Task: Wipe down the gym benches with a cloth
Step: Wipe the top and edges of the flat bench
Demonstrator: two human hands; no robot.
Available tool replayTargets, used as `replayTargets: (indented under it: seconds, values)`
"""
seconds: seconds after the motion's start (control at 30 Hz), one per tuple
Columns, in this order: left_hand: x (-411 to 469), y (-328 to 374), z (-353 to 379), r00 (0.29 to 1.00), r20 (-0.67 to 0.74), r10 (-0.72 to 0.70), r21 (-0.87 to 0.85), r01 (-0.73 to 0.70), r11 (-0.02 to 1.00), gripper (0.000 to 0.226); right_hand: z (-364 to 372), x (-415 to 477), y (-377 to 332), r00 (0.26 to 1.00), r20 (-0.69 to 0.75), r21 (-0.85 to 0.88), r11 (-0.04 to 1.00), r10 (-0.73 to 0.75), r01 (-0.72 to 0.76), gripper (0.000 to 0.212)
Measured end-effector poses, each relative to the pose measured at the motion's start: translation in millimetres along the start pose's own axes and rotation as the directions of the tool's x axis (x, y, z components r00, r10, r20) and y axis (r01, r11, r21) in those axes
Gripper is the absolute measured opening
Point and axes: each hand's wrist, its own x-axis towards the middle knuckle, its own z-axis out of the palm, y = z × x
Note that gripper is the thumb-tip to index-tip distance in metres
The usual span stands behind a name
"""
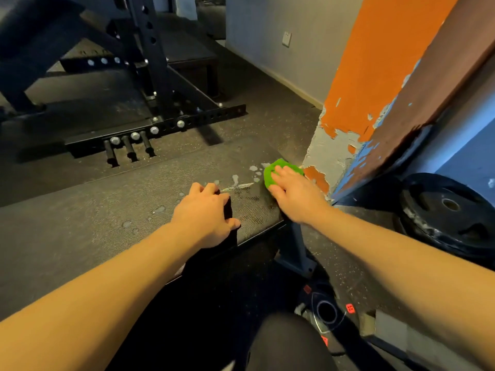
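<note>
green cloth [281, 167] bunched; bench [93, 218] runs left-right

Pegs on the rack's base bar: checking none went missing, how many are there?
3, side by side on the base bar: left peg, middle peg, right peg. More may be hidden.
</note>
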Motion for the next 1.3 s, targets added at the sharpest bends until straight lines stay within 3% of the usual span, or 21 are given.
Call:
replayTargets:
  seconds: [0.17, 0.27, 0.4, 0.5, 0.7, 0.8, 0.9, 0.97, 1.2, 1.3]
  values:
    - [-9.5, -10.9, 1.2, 0.996, -0.076, -0.034, 0.129, 0.044, 0.991, 0.083, -10.2, 46.2, -10.9, 0.971, -0.028, -0.059, 0.969, 0.237, -0.238, 0.042]
    - [-13.6, -15.2, 1.3, 0.998, -0.03, -0.049, 0.085, 0.052, 0.995, 0.081, -1.4, 24.4, -28.8, 0.988, -0.064, -0.082, 0.986, 0.141, -0.146, 0.043]
    - [-14.5, -24.3, -8.0, 0.999, 0.034, -0.01, 0.026, 0.009, 1.0, 0.081, 11.9, -17.1, -46.5, 0.998, -0.002, -0.031, 0.998, -0.061, 0.061, 0.051]
    - [-15.9, -27.2, -8.4, 1.0, 0.024, -0.007, 0.009, 0.007, 1.0, 0.083, 8.1, -8.1, -23.8, 0.995, 0.034, 0.0, 0.996, -0.094, 0.094, 0.053]
    - [-18.5, -28.6, -0.4, 0.999, -0.029, -0.023, -0.002, 0.023, 1.0, 0.086, -4.3, 64.7, -2.7, 0.979, 0.007, -0.017, 0.979, 0.205, -0.205, 0.045]
    - [-17.1, -29.2, 0.1, 0.999, -0.025, -0.02, -0.005, 0.02, 1.0, 0.085, 4.8, 51.2, -40.3, 0.998, -0.017, -0.085, 0.994, 0.065, -0.067, 0.043]
    - [-14.9, -28.7, -1.3, 0.999, -0.014, -0.029, 0.011, 0.029, 1.0, 0.085, 13.5, 27.1, -56.5, 0.992, 0.031, 0.01, 0.992, -0.125, 0.125, 0.051]
    - [-13.8, -29.1, -2.9, 0.999, -0.014, -0.031, 0.019, 0.031, 0.999, 0.085, 11.2, 34.1, -40.2, 0.987, 0.053, 0.069, 0.986, -0.153, 0.15, 0.051]
    - [-16.7, -41.9, -2.3, 1.0, -0.028, -0.003, -0.061, 0.001, 0.998, 0.08, -7.6, 98.0, -7.8, 0.986, 0.035, 0.001, 0.986, 0.164, -0.164, 0.041]
    - [-19.2, -45.4, -1.0, 0.996, -0.076, -0.048, 0.041, 0.051, 0.998, 0.091, -0.3, 97.7, -32.3, 0.99, -0.015, -0.094, 0.985, 0.142, -0.143, 0.036]
